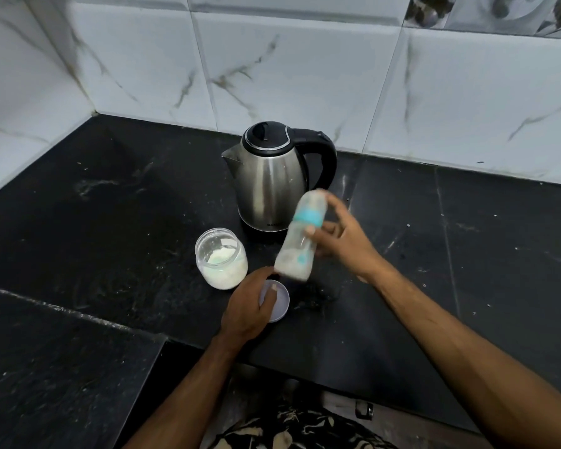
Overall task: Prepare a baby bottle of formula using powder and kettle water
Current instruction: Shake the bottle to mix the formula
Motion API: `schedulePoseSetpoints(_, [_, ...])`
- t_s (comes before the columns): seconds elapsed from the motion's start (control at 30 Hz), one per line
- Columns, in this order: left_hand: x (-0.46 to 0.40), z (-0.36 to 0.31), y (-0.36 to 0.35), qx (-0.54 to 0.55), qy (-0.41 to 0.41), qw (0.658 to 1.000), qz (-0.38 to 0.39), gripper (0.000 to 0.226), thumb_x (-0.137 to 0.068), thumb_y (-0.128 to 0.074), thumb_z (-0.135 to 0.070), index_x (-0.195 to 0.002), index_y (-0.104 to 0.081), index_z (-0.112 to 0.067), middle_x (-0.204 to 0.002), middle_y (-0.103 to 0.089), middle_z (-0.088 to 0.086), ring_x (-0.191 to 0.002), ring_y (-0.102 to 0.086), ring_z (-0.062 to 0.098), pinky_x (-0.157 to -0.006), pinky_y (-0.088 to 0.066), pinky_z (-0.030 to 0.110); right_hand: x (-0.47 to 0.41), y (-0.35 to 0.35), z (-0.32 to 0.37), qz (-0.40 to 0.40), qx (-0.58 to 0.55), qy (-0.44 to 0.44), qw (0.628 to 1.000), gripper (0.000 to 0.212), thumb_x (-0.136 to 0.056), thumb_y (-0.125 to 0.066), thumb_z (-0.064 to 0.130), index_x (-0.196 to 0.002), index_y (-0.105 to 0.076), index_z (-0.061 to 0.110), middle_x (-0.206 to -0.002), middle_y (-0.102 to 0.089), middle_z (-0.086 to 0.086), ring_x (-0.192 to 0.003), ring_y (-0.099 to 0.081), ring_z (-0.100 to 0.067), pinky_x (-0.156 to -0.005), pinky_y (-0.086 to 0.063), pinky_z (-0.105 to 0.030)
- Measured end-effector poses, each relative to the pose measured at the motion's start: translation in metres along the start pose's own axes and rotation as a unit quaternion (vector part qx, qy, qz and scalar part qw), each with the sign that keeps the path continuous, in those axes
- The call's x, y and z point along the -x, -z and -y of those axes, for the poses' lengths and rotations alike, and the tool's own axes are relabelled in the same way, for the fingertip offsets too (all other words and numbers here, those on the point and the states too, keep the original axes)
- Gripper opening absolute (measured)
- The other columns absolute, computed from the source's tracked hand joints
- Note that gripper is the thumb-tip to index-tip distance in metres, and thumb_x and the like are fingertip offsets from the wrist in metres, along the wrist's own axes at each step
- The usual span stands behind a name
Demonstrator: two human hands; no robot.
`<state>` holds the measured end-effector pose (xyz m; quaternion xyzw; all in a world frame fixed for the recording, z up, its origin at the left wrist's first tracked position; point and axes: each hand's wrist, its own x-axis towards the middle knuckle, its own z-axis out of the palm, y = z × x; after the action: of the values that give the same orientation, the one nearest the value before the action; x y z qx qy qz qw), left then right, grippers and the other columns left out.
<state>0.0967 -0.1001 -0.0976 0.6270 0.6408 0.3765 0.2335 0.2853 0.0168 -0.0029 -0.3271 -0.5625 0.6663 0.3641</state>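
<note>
Right hand (pixel 340 241) has its fingers wrapped round the capped baby bottle (pixel 300 236), blurred, tilted, long axis leaning toward the kettle (pixel 269 176). Left hand (pixel 250 306) grips the jar lid (pixel 277 303) on the table (pixel 110 222), open powder jar (pixel 221 262) just beside.

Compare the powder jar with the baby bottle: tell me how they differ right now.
The powder jar is short and wide; the baby bottle is tall and narrow. The jar stands open on the counter; the bottle is capped, tilted and blurred, held up by the right hand. The jar has no colour trim; the bottle has a turquoise collar. Both are translucent with white contents.
</note>
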Motion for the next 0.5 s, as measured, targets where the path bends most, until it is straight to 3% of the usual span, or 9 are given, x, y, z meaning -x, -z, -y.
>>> schedulePoseSetpoints(0.07, [0.001,0.001,0.000,-0.001,0.004,1.000,0.004,0.041,-0.092,-0.048,-0.027,-0.130,-0.058,-0.012,-0.129,-0.061,-0.003,-0.119,-0.055,0.011,-0.104,-0.038,0.022,-0.011,0.006,0.011,-0.125,-0.104,0.017,0.987,0.068,-0.087,-0.070,0.017,-0.143,-0.035,0.031,-0.110,-0.072,-0.009,-0.100,-0.071,-0.026,-0.072,-0.062,-0.044])
schedulePoseSetpoints(0.13, [0.001,0.001,0.000,-0.001,0.004,1.000,0.005,0.042,-0.092,-0.048,-0.027,-0.130,-0.057,-0.013,-0.130,-0.061,-0.003,-0.120,-0.055,0.010,-0.105,-0.039,0.024,-0.013,0.008,0.013,-0.149,-0.132,0.024,0.980,0.069,-0.092,-0.065,0.015,-0.149,-0.027,0.027,-0.113,-0.070,-0.008,-0.105,-0.069,-0.028,-0.078,-0.061,-0.048])
schedulePoseSetpoints(0.27, [-0.001,-0.002,0.000,0.013,-0.010,1.000,0.009,0.035,-0.094,-0.048,-0.031,-0.125,-0.057,-0.019,-0.123,-0.061,-0.005,-0.112,-0.056,0.007,-0.097,-0.038,0.013,0.007,-0.003,0.002,0.067,0.058,-0.008,0.996,0.073,-0.086,-0.075,0.017,-0.142,-0.035,0.040,-0.112,-0.072,-0.004,-0.104,-0.070,-0.025,-0.072,-0.061,-0.037])
schedulePoseSetpoints(0.3, [0.000,-0.002,0.000,0.016,-0.009,1.000,0.012,0.034,-0.094,-0.048,-0.031,-0.126,-0.057,-0.020,-0.123,-0.061,-0.005,-0.112,-0.057,0.007,-0.097,-0.039,0.014,0.008,-0.003,0.000,0.087,0.072,-0.004,0.994,0.071,-0.086,-0.074,0.015,-0.141,-0.036,0.040,-0.111,-0.072,-0.003,-0.105,-0.070,-0.025,-0.072,-0.061,-0.036])
schedulePoseSetpoints(0.33, [0.000,-0.001,0.000,0.011,-0.004,1.000,0.010,0.035,-0.094,-0.048,-0.030,-0.125,-0.058,-0.017,-0.124,-0.062,-0.002,-0.113,-0.057,0.010,-0.099,-0.040,0.019,0.006,-0.004,0.002,0.069,0.053,0.007,0.996,0.070,-0.087,-0.073,0.012,-0.141,-0.036,0.038,-0.109,-0.073,-0.003,-0.103,-0.071,-0.024,-0.070,-0.061,-0.036])
schedulePoseSetpoints(0.43, [0.001,0.000,-0.001,-0.001,0.002,1.000,-0.001,0.040,-0.093,-0.048,-0.026,-0.128,-0.059,-0.011,-0.128,-0.062,-0.001,-0.119,-0.056,0.013,-0.105,-0.041,0.027,-0.008,0.000,0.016,-0.108,-0.095,0.024,0.989,0.066,-0.091,-0.065,0.012,-0.146,-0.031,0.024,-0.100,-0.076,0.000,-0.098,-0.071,-0.026,-0.069,-0.062,-0.040])
schedulePoseSetpoints(0.5, [0.001,-0.001,0.000,0.000,0.002,1.000,-0.002,0.041,-0.093,-0.048,-0.026,-0.129,-0.059,-0.011,-0.129,-0.062,-0.001,-0.120,-0.056,0.012,-0.105,-0.040,0.027,-0.012,0.002,0.018,-0.137,-0.130,0.036,0.981,0.065,-0.092,-0.064,0.015,-0.146,-0.029,0.026,-0.102,-0.075,0.001,-0.101,-0.070,-0.025,-0.072,-0.062,-0.043])
